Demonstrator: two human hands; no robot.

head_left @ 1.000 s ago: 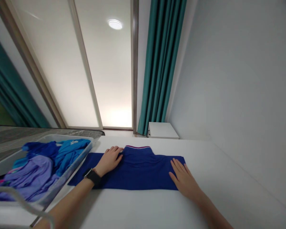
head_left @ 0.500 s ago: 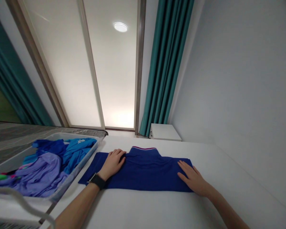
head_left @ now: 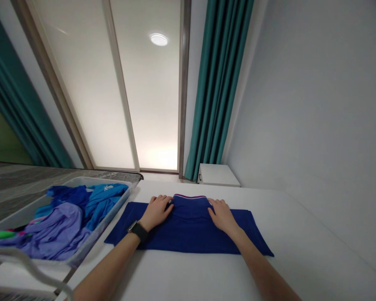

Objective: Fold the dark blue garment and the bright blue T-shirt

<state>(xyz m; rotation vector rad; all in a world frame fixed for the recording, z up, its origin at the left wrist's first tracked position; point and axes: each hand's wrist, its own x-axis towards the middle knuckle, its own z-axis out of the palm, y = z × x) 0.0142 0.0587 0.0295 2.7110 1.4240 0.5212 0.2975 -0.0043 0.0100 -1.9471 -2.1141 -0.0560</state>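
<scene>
A dark blue polo shirt [head_left: 188,234] lies folded into a wide strip on the white table. Its collar [head_left: 189,200], edged in red and white, points away from me. My left hand [head_left: 158,212] rests at the collar's left side, thumb apart from the fingers, with a black watch on the wrist. At the collar's right side lies my right hand [head_left: 222,215], its fingers also apart. Both fingertips touch the cloth near the collar's edges. Whether any fabric is pinched there is hard to see.
Left of the table stands a pale plastic bin [head_left: 102,229] holding blue and lilac clothes [head_left: 58,228]. A grey curved tube [head_left: 25,261] crosses the lower left. Beyond the table are a small white cabinet [head_left: 217,173] and a teal curtain [head_left: 221,92]. A wall [head_left: 316,104] borders the right.
My right hand has moved left from the shirt's right end to the collar. My left hand has shifted slightly right, up to the collar. The shirt's right end now spreads outward at its near corner.
</scene>
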